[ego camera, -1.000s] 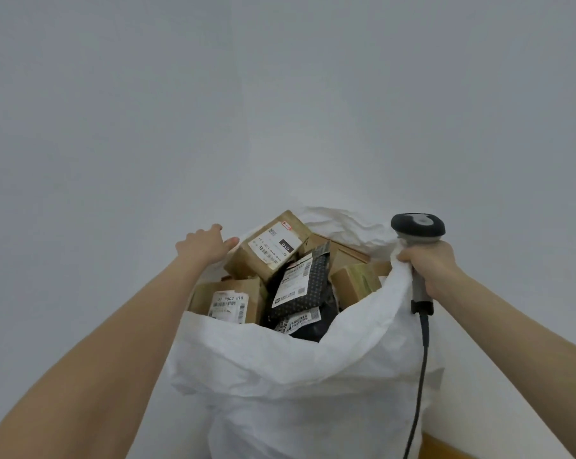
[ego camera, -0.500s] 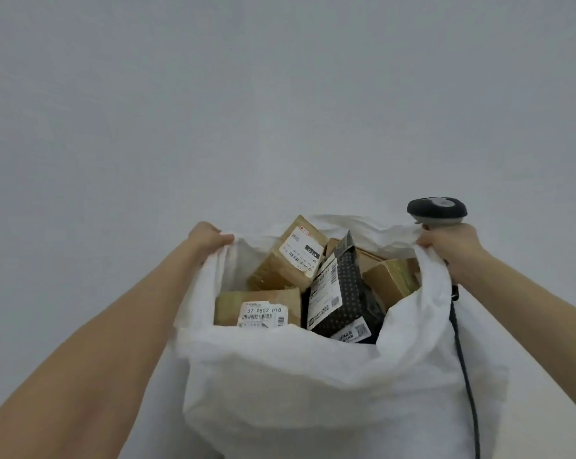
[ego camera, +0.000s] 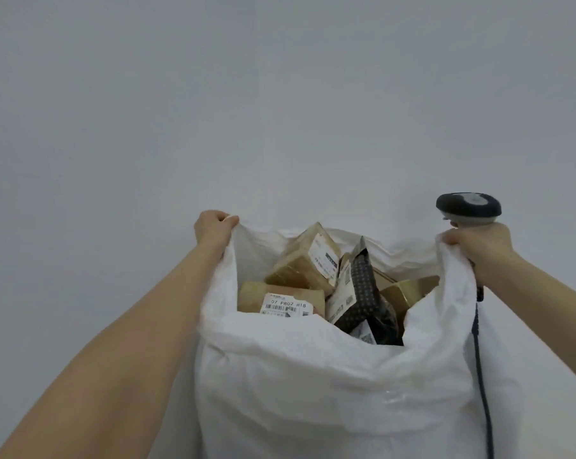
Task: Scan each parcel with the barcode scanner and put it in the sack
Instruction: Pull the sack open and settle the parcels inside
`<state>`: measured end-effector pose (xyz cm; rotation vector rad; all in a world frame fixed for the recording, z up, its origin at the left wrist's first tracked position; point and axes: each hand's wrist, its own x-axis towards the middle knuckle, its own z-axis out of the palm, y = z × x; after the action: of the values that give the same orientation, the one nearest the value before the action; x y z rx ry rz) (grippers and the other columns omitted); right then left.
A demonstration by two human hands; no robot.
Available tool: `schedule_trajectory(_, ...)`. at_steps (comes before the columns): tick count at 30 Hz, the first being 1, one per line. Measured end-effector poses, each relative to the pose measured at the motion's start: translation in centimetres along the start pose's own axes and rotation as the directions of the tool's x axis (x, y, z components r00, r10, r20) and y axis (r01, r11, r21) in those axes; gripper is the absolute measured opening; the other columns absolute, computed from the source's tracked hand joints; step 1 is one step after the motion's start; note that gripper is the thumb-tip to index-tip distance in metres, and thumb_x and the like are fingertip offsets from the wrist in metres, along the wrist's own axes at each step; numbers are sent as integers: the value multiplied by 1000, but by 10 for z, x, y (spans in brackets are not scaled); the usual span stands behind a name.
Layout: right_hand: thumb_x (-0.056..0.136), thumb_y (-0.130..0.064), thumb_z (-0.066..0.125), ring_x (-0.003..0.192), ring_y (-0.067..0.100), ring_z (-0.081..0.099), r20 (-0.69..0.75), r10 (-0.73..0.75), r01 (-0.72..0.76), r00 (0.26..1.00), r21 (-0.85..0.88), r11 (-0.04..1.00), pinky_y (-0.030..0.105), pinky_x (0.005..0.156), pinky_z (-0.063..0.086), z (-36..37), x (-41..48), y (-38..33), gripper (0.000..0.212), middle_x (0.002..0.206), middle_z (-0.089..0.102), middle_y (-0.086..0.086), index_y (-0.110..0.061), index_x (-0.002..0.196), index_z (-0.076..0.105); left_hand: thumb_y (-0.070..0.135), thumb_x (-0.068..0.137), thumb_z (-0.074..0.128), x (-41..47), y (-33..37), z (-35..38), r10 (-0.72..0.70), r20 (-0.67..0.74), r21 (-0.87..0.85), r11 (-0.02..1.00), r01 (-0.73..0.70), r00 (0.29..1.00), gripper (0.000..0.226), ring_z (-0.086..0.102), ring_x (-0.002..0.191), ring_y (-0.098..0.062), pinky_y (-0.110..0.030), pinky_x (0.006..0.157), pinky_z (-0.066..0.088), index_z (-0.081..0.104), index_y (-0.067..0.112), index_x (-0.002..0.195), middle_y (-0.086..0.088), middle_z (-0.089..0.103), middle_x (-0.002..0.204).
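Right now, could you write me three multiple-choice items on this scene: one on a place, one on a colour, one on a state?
1. Where is the barcode scanner? A on the floor; B in the right hand; C on a shelf.
2. Which colour is the sack? A white; B blue; C brown.
3. What is the left hand doing? A lying flat; B hanging free; C gripping the sack's rim.
Answers: B, fingers curl round its handle; A, its cloth is white everywhere; C, fingers curl over the rim.
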<state>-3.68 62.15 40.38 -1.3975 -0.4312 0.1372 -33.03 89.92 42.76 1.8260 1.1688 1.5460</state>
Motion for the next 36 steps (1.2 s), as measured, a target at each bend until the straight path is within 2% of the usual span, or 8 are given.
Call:
schedule_trajectory(2, 79, 3, 68, 95, 29, 64, 12, 28, -28, 1000, -1, 1000, 41, 93, 53, -3, 1, 4, 33, 103, 66, 9, -4, 111, 66, 22, 85, 69, -6, -11, 3, -5, 15, 26, 1000, 5, 1000, 19, 62, 99, -26, -25, 77, 39, 70, 6, 96, -9, 68, 96)
schedule_trajectory(6, 81, 4, 63, 91, 27, 61, 90, 58, -50, 994, -94, 994, 34, 81, 49, -5, -15, 35, 31, 98, 64, 10, -3, 111, 66, 42, 70, 83, -29, -34, 4, -64, 287, 306, 951, -28, 956, 50, 55, 88, -21, -30, 71, 40, 63, 6, 99, -3, 60, 94)
schedule_trajectory(8, 80, 5, 63, 86, 24, 60, 108, 64, -54, 992, -101, 993, 31, 76, 47, -7, -20, 43, 32, 95, 63, 7, -2, 111, 66, 50, 67, 83, -35, -30, 3, -119, 322, 414, 910, -27, 939, 56, 55, 81, -24, -31, 59, 38, 61, 4, 92, -7, 61, 88)
schedule_trajectory(11, 80, 4, 63, 85, 24, 60, 128, 95, -85, 987, -78, 993, 31, 76, 47, -14, -22, 45, 30, 89, 62, 5, -3, 108, 66, 49, 74, 76, -39, -23, 7, -117, 303, 519, 853, -61, 946, 49, 53, 82, -26, -29, 63, 37, 59, 5, 88, -9, 57, 87)
schedule_trajectory(16, 78, 4, 62, 84, 26, 60, 84, 77, -72, 993, -56, 996, 37, 82, 52, -19, -21, 41, 30, 92, 63, 11, -1, 107, 65, 30, 82, 69, -43, -9, 27, -77, 189, 383, 924, -2, 979, 28, 58, 78, -31, -32, 56, 37, 63, 4, 73, -12, 60, 73)
schedule_trajectory(22, 73, 3, 64, 79, 25, 61, -7, -19, 19, 1000, 39, 999, 36, 77, 53, -20, -2, -5, 25, 79, 61, 5, -7, 96, 64, 29, 85, 68, -5, 33, 17, -34, -45, 150, 988, 40, 998, 36, 62, 106, -34, -33, 87, 45, 69, -2, 105, -22, 68, 109)
schedule_trajectory(31, 70, -1, 64, 77, 28, 59, 1, -68, 68, 998, -14, 998, 39, 73, 51, -3, -4, 2, 21, 82, 60, 12, -6, 90, 62, 28, 86, 66, -4, 22, 9, -35, -108, 65, 997, 43, 994, 27, 65, 95, -34, -33, 81, 47, 73, 3, 90, -21, 70, 95)
schedule_trajectory(36, 75, -1, 64, 80, 27, 60, 91, 7, 5, 996, -129, 992, 40, 79, 53, 8, -18, 27, 22, 86, 61, 13, -4, 97, 61, 28, 88, 65, -29, -4, 11, -15, 122, 387, 922, -34, 992, 22, 62, 91, -34, -33, 74, 44, 67, 6, 84, -19, 68, 95)
